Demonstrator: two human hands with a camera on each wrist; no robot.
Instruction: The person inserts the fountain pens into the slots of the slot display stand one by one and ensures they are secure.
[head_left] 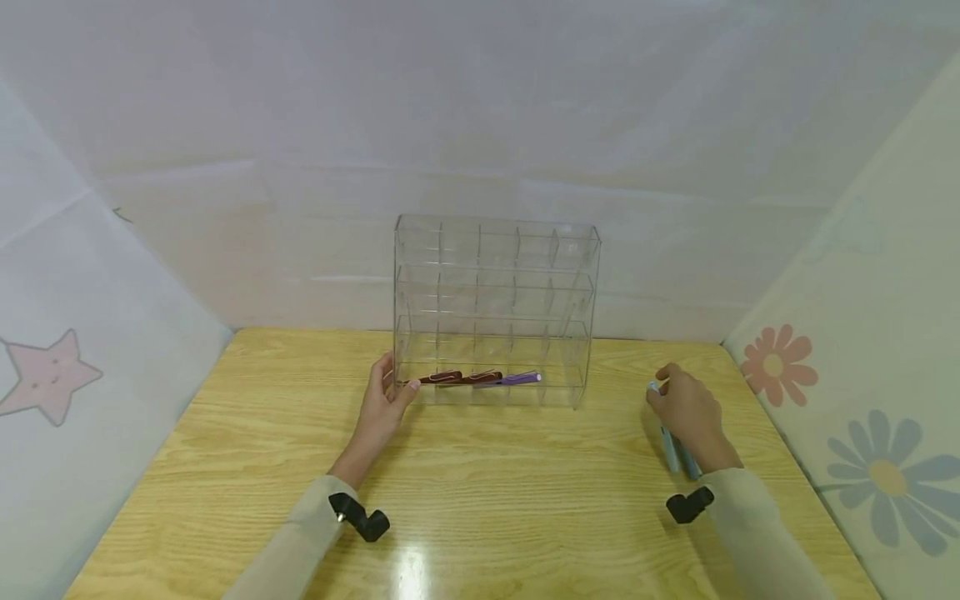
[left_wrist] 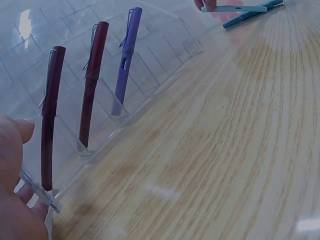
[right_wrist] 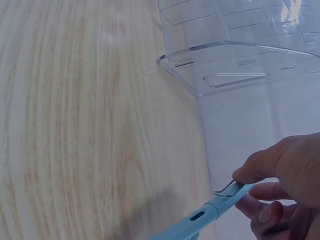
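Bracing the clear acrylic grid organiser (head_left: 495,312) at its lower left corner, left hand (head_left: 382,408) has fingers mostly straight, thumb on the front edge. Bottom row holds two maroon pens (left_wrist: 70,105) and one purple pen (left_wrist: 126,60), leaning in separate cells. Right hand (head_left: 690,412) pinches a light blue clipped pen (right_wrist: 210,212) near the clip end, low over the wooden bench (head_left: 480,500), right of the organiser; a teal pen (left_wrist: 252,14) lies alongside. Risks, judged: smooth barrel slipping from fingertip pinch; tall light organiser tipping if nudged
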